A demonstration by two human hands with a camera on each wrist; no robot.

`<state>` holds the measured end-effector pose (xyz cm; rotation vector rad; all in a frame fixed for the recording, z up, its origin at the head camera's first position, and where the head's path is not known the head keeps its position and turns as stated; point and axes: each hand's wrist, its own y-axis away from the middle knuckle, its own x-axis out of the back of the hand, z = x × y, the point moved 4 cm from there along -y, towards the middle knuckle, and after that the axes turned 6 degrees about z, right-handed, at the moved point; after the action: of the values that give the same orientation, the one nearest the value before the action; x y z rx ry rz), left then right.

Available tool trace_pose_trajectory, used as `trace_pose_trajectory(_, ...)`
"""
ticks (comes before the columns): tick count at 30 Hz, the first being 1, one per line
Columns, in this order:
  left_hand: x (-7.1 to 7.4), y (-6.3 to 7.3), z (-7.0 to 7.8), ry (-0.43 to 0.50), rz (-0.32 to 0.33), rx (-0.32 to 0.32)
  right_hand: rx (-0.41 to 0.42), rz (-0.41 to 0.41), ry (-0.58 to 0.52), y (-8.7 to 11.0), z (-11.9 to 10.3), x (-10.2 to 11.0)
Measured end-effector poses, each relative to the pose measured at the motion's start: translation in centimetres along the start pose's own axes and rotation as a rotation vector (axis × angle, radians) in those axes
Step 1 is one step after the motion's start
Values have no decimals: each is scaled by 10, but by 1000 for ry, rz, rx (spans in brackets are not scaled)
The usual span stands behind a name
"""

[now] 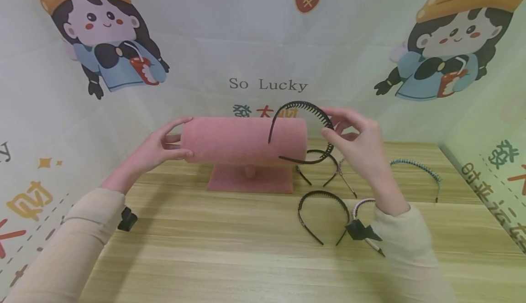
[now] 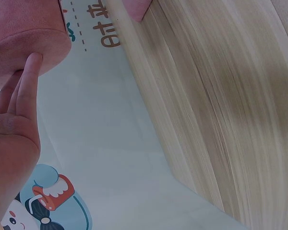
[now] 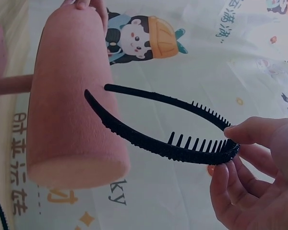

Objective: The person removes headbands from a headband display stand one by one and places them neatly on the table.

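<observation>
A pink velvety roll-shaped headband stand [image 1: 242, 139] stands on a flat base at the back of the table. My left hand [image 1: 158, 145] grips the roll's left end, fingers and thumb spread across it; the left wrist view shows fingertips [image 2: 34, 60] on the end face. Between thumb and fingers, my right hand [image 1: 359, 141] pinches a black toothed headband [image 3: 158, 148] at its curved top. The headband's two tips point left, toward the roll. One arm [image 3: 93, 103] overlaps the roll in the right wrist view; whether it touches cannot be told.
On the wooden table [image 1: 205, 248], right of the stand, lie several headbands: a black one [image 1: 324, 193] in front, another black one [image 1: 318, 151] behind, a pale one [image 1: 361, 205] partly under the right wrist, and a blue one [image 1: 417, 162]. A printed cloth [image 1: 197, 43] surrounds the table.
</observation>
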<state>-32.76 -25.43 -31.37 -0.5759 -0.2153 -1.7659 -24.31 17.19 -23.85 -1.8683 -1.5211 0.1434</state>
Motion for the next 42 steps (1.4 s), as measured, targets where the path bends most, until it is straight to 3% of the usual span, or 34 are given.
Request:
trace_pose_trajectory(13,0,0,1,5,-2,-3,41,-37,134,1,11,22)
trace_pose_trajectory(27,0,-1,-1,3,-8,-5,145,-97,282,1,23,42)
trace_pose_trajectory(42,0,1,0,-27,12,-3,247,-157,427,12,59,75)
